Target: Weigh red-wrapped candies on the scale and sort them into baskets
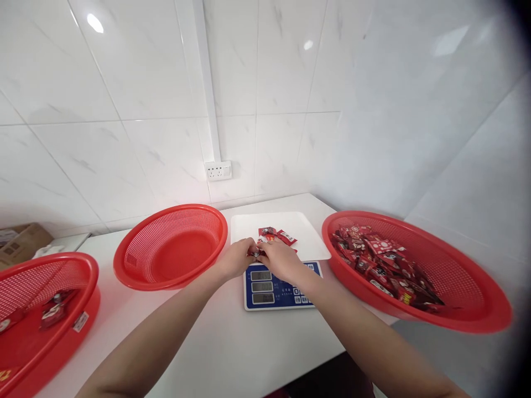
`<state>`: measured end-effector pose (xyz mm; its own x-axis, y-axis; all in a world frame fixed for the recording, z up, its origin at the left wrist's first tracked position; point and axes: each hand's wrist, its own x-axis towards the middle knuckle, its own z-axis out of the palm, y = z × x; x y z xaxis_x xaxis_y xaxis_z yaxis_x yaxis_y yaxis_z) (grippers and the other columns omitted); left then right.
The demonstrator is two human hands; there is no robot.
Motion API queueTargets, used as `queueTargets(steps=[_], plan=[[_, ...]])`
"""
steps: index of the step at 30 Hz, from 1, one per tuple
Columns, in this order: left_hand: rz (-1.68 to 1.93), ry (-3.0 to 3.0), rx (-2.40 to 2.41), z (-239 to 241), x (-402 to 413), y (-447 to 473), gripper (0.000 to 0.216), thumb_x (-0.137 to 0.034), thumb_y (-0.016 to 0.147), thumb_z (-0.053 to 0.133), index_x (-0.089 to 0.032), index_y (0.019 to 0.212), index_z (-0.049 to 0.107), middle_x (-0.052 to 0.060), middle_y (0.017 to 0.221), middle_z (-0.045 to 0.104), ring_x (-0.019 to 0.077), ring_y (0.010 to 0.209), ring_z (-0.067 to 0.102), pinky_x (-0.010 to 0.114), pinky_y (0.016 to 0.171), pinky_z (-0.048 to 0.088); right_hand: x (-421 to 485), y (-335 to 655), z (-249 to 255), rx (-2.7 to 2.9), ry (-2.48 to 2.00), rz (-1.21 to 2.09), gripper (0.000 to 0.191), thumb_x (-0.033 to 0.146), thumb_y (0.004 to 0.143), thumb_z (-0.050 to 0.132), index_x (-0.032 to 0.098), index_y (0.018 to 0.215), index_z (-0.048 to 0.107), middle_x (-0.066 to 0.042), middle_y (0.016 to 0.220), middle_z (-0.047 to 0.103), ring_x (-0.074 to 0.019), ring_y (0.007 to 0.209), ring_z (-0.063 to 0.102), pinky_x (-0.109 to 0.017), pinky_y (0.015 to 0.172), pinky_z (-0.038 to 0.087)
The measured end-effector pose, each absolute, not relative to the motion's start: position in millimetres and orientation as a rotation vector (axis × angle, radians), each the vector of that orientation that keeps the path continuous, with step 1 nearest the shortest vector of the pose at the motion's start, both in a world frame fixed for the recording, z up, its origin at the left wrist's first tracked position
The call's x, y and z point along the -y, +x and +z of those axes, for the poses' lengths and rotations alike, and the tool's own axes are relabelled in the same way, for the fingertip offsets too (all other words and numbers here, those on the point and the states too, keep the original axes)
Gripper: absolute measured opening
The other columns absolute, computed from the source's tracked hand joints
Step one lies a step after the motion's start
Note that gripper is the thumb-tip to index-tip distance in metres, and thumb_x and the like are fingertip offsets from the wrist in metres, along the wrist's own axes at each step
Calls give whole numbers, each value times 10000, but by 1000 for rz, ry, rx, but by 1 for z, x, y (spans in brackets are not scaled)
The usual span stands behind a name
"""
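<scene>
Both hands meet at the front edge of a white weighing tray (286, 220) on a blue-and-white digital scale (280, 287). My left hand (241, 256) is closed, its fingertips on small red wrapped packets. Close beside it, my right hand (277, 257) also has its fingers curled onto the packets, partly hiding them. Just behind the fingers, several red packets (287, 237) lie on the tray, one with a white label. The scale's display (261, 287) shows to the left of my right wrist; its digits are too faint to read surely.
To the right stands a red basket (477, 298) with a heap of red packets (381, 260). An empty red basket (174, 254) sits left of the scale. Another red basket (89, 287) at far left holds a few packets (56, 309). A cardboard box (25, 243) lies behind it.
</scene>
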<state>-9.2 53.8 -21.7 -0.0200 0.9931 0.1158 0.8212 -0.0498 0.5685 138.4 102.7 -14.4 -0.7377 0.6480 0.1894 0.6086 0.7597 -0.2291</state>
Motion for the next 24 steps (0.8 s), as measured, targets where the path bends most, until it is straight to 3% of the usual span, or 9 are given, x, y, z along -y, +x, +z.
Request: queueTargets(steps=[4,6,9,13,19,24], plan=[[810,1894,-1868,-18,-49,-15,236,-180,674,604,-198,908,577,68,952,583,234,895,547,355,781,424,-105,134,-11,2644,-895,370,165,175,789,567,137,939,625,-102,942,622,-222,934,544,-318,800,415],[861,1863,-1826,-16,-47,-18,233,-209,671,626,-198,902,601,75,989,580,245,955,535,367,831,414,-106,133,-12,2582,-828,499,194,95,756,563,142,933,625,-79,928,618,-189,903,554,-288,789,416],[920,1769,-1735,-12,-43,-23,118,-257,713,598,-196,814,597,49,889,617,216,872,575,336,757,452,-107,133,-13,2455,-775,702,237,76,730,571,162,945,623,-49,928,612,-153,846,565,-265,760,425],[1027,1627,-1650,-5,-36,-25,129,-310,750,571,-191,789,540,5,742,613,161,721,589,280,640,461,-110,134,-6,2321,-812,934,189,216,747,599,178,927,641,-26,879,640,-152,811,580,-275,736,433],[1155,1565,-1623,7,-25,-18,135,-287,772,551,-197,851,490,-17,749,598,125,706,580,244,635,456,-108,127,5,2231,-779,1050,114,252,741,577,182,794,649,3,733,637,-137,690,571,-263,637,431],[1211,1617,-1805,19,-14,-28,204,-302,804,521,-230,994,507,-19,789,598,134,712,568,255,648,455,-113,131,13,2142,-720,1214,291,296,773,549,182,1037,591,-41,921,661,-143,782,606,-278,705,458]])
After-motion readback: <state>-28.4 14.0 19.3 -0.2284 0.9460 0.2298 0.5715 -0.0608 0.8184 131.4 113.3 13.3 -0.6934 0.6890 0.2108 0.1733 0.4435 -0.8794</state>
